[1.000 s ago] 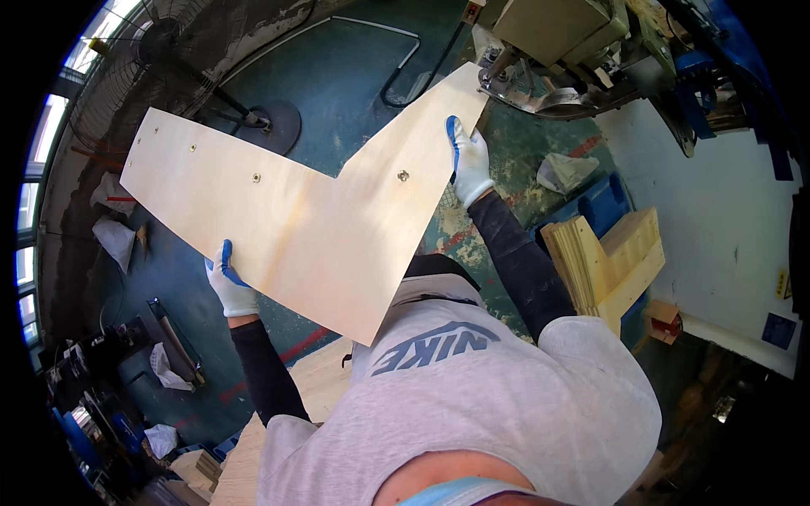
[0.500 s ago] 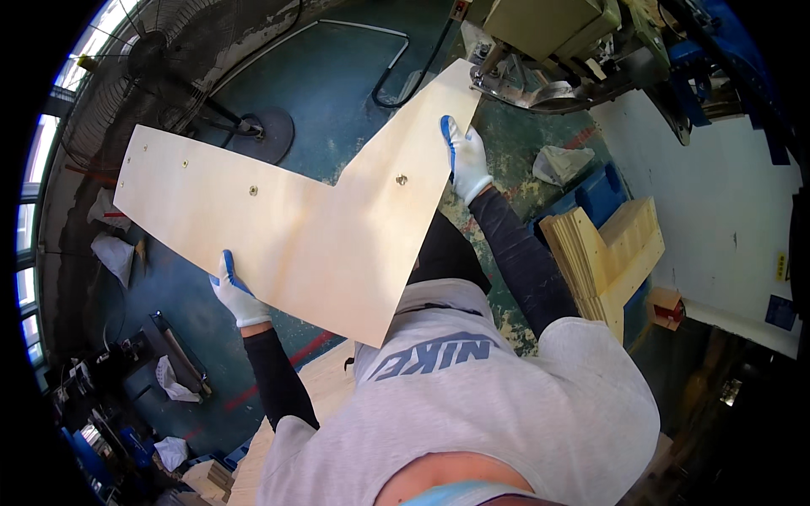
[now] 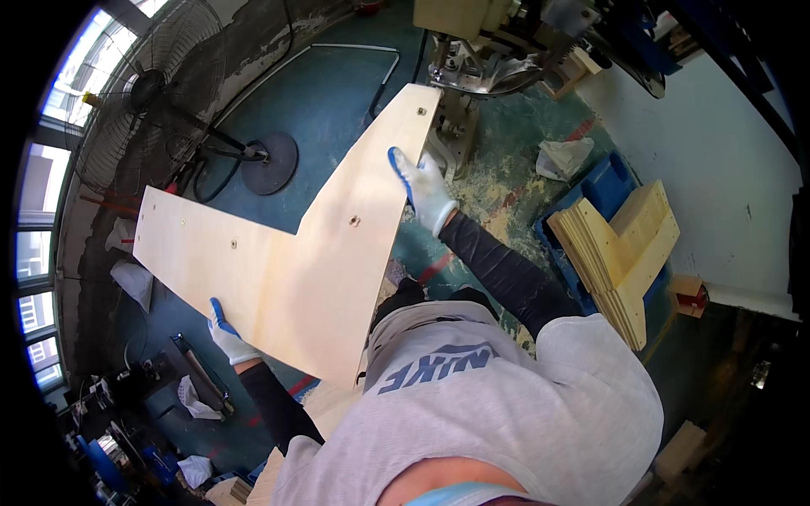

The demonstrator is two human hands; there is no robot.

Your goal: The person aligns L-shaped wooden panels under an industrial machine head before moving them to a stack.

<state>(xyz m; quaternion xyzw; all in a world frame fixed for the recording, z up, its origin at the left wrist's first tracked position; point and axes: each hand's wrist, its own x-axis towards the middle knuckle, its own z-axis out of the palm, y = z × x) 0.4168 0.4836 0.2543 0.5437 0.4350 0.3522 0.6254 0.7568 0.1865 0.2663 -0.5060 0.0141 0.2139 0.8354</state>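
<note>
A large V-shaped plywood panel [image 3: 295, 287] is held up in front of my body, several metal inserts set in its face. My left hand [image 3: 228, 335], in a white glove with blue palm, grips the panel's lower left edge, thumb on top and fingers hidden underneath. At the right arm of the panel, my right hand [image 3: 426, 190] clasps the outer edge in a matching glove, thumb lying on the face. The panel's upper right tip is close to the metal parts of a machine [image 3: 481, 63]; whether they touch I cannot tell.
Similar panels form a stack [image 3: 616, 261] on a blue pallet [image 3: 607, 190] at the right. A standing fan [image 3: 156, 93] with a round base is at the upper left. A bent metal tube frame [image 3: 354, 49] lies on the floor. A white bag [image 3: 564, 158] sits near the pallet.
The panel has shifted left and toward me, both hands moving with it. Its right tip has come out from under the machine's edge, and an insert there now shows.
</note>
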